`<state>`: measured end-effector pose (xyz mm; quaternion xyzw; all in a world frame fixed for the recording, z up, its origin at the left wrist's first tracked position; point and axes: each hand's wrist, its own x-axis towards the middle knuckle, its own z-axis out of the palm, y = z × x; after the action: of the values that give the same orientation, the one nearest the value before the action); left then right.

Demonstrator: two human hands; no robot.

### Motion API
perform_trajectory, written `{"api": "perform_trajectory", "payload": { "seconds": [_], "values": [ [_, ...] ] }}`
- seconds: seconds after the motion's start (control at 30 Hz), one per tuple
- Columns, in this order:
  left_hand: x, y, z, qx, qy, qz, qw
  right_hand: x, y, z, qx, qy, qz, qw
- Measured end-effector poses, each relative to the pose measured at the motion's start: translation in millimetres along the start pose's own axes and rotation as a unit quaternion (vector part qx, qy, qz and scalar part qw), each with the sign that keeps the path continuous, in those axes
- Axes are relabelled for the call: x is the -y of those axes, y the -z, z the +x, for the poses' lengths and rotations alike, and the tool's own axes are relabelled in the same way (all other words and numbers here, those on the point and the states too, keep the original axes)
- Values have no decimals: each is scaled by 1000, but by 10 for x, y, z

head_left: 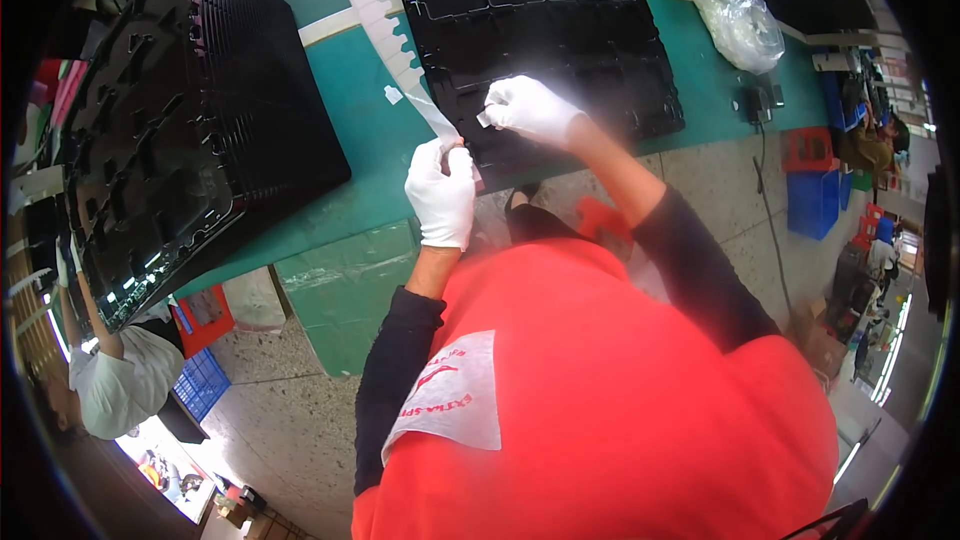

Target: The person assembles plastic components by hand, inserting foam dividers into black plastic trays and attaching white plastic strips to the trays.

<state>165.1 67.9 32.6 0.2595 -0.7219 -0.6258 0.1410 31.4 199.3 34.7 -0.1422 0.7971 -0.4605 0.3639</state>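
My left hand [441,192], in a white glove, is closed on the lower end of a long pale strip [372,10] with notched edges. The strip runs up past the left side of a black moulded plastic panel [560,60], which lies on the green table [365,130]. Above the near part of the panel is my right hand [532,111], also gloved in white. Its fingers are pinched on a small whitish piece [485,121]. A small white scrap [393,95] rests on the table beside the strip.
A tall stack of black panels [270,90] stands on the left. Beyond it, another person [125,380] reaches toward the stack. At the right are a clear plastic bag [742,32], a small black device [757,103] with a cable, a red crate [808,149] and a blue bin [812,203].
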Motion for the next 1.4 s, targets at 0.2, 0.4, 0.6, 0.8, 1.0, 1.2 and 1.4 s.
{"api": "perform_trajectory", "payload": {
  "seconds": [0.2, 0.4, 0.6, 0.8, 1.0, 1.2, 1.4],
  "values": [
    [39, -35, 50, 4, -308, 170, 936, 192, -24, -33, -61, 13, -294, 954],
    [93, -94, 67, 24, -325, 168, 930, 194, 8, -20, -34, -19, -220, 975],
    [294, -49, 83, -47, -106, 18, 993, 164, 53, -173, -25, -18, -137, 990],
    [343, -68, 19, -49, -112, 35, 992, 144, -139, -117, -131, 23, -264, 955],
    [281, -40, 5, -50, -97, 42, 993, 49, -94, -133, -106, 47, -211, 971],
    [278, 16, -31, -46, -134, 92, 986, 2, -57, -242, -2, -42, -71, 997],
    [98, 85, -31, 19, -299, 158, 941, 126, -134, -252, -62, -11, -339, 939]
  ]
}}
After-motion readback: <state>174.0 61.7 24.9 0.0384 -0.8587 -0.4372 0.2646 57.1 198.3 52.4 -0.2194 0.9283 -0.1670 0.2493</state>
